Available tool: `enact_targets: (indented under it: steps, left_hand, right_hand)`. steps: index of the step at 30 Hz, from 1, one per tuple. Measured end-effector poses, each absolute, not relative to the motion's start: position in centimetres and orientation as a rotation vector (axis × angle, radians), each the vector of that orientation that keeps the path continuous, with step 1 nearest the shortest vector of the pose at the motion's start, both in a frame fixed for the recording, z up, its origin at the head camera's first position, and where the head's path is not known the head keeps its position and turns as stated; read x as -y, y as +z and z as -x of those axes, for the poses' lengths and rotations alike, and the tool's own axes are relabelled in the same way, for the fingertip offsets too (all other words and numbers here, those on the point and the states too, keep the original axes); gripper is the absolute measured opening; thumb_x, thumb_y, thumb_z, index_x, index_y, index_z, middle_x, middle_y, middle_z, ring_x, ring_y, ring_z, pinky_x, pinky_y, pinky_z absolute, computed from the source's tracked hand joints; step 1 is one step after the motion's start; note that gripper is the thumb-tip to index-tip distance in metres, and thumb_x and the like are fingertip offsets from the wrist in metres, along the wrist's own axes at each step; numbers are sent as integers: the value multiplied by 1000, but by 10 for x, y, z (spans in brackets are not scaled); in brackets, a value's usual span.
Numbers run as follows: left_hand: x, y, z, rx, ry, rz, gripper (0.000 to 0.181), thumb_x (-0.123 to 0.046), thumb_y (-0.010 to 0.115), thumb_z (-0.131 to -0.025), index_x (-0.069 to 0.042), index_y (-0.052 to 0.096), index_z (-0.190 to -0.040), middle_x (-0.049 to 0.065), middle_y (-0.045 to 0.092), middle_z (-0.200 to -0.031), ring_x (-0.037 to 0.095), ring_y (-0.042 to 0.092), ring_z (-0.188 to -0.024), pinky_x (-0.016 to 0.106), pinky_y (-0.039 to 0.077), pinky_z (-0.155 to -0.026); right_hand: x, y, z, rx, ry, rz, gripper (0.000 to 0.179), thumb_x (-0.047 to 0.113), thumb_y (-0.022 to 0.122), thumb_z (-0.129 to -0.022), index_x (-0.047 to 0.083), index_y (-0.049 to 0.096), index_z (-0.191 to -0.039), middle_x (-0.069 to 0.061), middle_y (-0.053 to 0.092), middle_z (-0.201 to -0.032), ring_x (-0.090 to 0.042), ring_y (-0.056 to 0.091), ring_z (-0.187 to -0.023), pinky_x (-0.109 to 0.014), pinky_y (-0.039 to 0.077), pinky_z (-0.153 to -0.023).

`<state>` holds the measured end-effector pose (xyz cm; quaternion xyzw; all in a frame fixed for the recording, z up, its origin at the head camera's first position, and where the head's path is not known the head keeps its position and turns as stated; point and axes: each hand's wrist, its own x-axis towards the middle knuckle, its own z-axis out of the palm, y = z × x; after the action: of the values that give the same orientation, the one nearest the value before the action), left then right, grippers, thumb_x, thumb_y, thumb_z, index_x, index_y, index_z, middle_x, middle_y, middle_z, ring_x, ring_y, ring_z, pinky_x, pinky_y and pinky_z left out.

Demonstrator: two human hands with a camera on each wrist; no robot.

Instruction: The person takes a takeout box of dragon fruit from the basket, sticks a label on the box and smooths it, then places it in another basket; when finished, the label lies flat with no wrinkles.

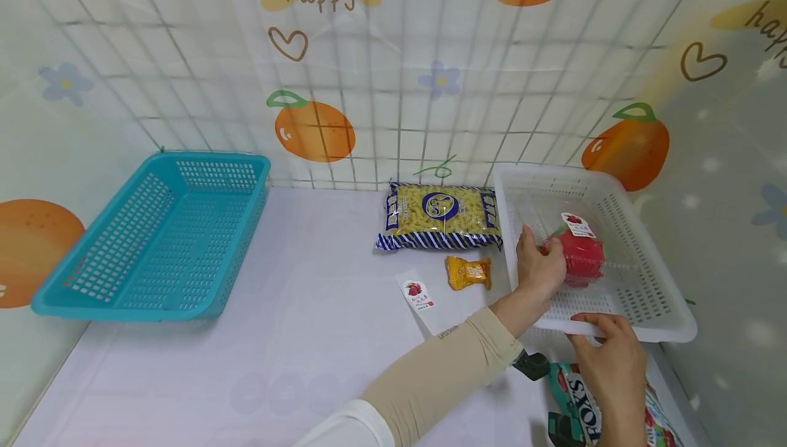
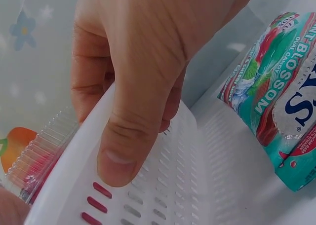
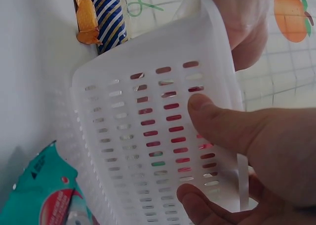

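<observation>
My left hand (image 1: 533, 268) reaches into the white plastic basket (image 1: 667, 296) and grips the near left part of a clear plastic box (image 1: 535, 211). Inside that box is a red fruit (image 1: 584, 259), under a label with a red fruit picture. My right hand (image 1: 615, 358) holds the basket's front rim, its thumb outside the slotted wall and fingers over the edge. That grip (image 2: 128, 87) shows large in the left wrist view. In the right wrist view, the fruit's red shows through the slots of the basket wall (image 3: 118, 116).
A teal bag of oval candy (image 1: 581, 392) lies beneath my right forearm. Left of the white basket are a bag of pasta (image 1: 439, 214), a small orange-wrapped snack (image 1: 468, 273) and a label (image 1: 418, 294) like the box's. An unfilled blue basket (image 1: 236, 242) stands far left.
</observation>
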<state>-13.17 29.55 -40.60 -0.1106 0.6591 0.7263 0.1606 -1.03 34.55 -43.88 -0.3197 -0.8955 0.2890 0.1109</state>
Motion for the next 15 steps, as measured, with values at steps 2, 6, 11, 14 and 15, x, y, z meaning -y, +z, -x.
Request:
enact_targets:
  steps: [2, 6, 11, 14, 15]
  left_hand:
    - [-295, -406, 132, -1868, 2063, 317, 66, -33, 59, -99, -21, 35, -159, 1, 37, -161, 21, 36, -149, 48, 32, -124]
    - [-295, -407, 132, -1853, 2054, 315, 67, -34, 60, -99, -23, 33, -160, -1, 36, -161, 22, 37, -148, 51, 33, -123]
    - [-296, -407, 132, -1843, 2069, 311, 69, -32, 62, -98, -22, 32, -160, -1, 36, -161, 22, 36, -148, 50, 34, -123]
    - [-297, -407, 133, -1843, 2080, 326, 70, -31, 63, -97, -21, 34, -159, 0, 37, -161, 22, 38, -148, 49, 34, -123]
    - [-297, -407, 133, -1845, 2081, 330, 70, -31, 64, -97, -21, 34, -159, 0, 37, -161, 22, 38, -148, 48, 34, -123]
  right_hand:
    - [-345, -439, 10, 2631, 835, 929, 27, 16, 72, -94, -1, 72, -114, -24, 53, -133, -46, 52, -112, -59, 60, -79]
    - [-346, -439, 10, 2632, 834, 916, 27, 16, 72, -94, -2, 71, -114, -23, 53, -132, -46, 52, -110, -57, 61, -76]
    - [-348, -439, 10, 2634, 842, 926, 27, 16, 72, -94, -2, 71, -114, -23, 53, -131, -45, 52, -109, -48, 62, -63]
    - [-347, -439, 10, 2633, 849, 941, 27, 17, 73, -94, -2, 71, -114, -23, 53, -131, -46, 51, -110, -46, 62, -60]
    - [-347, -439, 11, 2634, 846, 943, 27, 16, 73, -94, -2, 71, -114, -23, 53, -131, -46, 51, -110, -48, 62, -63]
